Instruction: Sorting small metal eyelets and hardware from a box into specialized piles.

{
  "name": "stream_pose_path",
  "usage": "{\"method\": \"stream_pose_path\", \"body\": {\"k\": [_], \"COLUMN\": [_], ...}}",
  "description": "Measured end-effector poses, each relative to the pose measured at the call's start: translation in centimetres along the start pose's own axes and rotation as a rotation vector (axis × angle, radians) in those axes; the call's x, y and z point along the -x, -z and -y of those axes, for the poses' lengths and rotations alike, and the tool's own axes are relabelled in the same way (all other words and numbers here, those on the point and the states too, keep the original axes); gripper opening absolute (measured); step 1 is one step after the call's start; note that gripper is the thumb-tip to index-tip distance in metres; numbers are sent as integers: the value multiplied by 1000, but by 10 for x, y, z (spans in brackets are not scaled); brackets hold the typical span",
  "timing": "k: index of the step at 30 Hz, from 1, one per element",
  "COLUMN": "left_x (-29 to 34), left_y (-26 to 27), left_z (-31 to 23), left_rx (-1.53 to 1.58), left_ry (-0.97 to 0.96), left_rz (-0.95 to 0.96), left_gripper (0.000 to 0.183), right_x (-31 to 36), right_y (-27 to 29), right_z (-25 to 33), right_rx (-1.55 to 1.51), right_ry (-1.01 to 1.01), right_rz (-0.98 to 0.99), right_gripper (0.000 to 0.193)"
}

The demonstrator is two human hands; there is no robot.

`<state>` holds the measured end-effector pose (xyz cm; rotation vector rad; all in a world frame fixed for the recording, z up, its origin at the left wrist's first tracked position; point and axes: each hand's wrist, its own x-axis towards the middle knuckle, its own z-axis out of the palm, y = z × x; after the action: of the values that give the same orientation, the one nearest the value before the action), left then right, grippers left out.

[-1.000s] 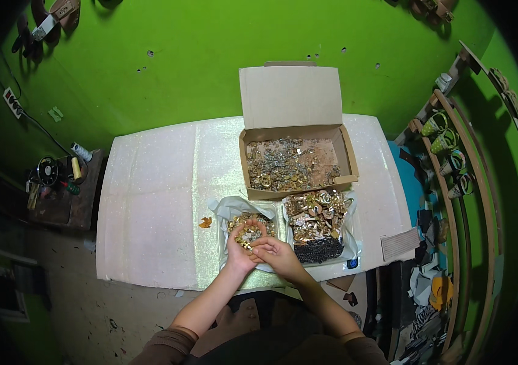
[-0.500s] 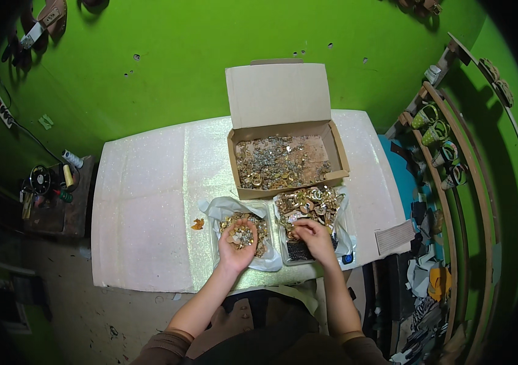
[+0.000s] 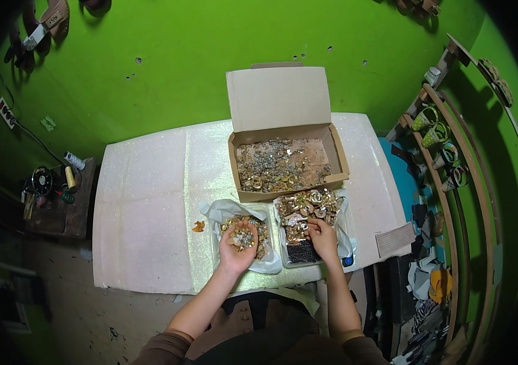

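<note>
Starting on the left, there's an orange-brown scrap (image 3: 198,226) on the pale tabletop (image 3: 143,213), just beside the left tray (image 3: 214,240) with its white liner (image 3: 225,208). Our left hand (image 3: 233,257) is above that tray, palm up and cupped, fingers curled round a small heap of shiny bits (image 3: 242,237). More bits lie in the tray underneath.

Our guess on handling: each bit weighs next to nothing, is hard and stiff if it's metal as it looks, and is slick enough to skid off a flat palm, so the deep cup makes sense. We'd take them one by one, fingertip and thumb on the edges. Not very fragile, we reckon, though the shiny finish might scratch.

Behind the trays is the open box (image 3: 279,100), with loose bits across its floor. Next comes the right tray (image 3: 300,265): gold pieces (image 3: 317,201) up top, black pieces (image 3: 300,251) nearer us. The gold ones look prone to snagging on each other; we'd lift by an outer rim. Our right hand (image 3: 323,239) is over this tray, well apart from the left, fingers bent inward; can't tell if they're pinching anything.
</note>
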<state>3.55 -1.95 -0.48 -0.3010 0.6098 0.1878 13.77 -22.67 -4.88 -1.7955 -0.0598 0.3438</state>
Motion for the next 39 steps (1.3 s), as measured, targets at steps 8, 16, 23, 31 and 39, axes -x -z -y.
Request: {"method": "stream_pose_path", "body": {"k": [8,16,23,31,39], "left_x": [0,-1,-1,4,3], "left_y": [-1,9,14,6,10], "left_z": [3,-1,-3,2,-1], "left_rx": [-9,-234,-276,-324,-231], "left_ry": [-14,-22,-20,-69,-83], "left_rz": [3,109,153,96,113], "left_gripper": [14,19,20,20,19], "right_x": [37,56,55,49,36], "right_y": [-32,-84,-100,-101,-85], "right_z": [82,100,89,97,93], "right_rx": [409,568,693,705,154], "right_ry": [376,870,962,1026,414], "right_rz": [50,313,268,196,398], "right_gripper": [18,12,11,10,16]}}
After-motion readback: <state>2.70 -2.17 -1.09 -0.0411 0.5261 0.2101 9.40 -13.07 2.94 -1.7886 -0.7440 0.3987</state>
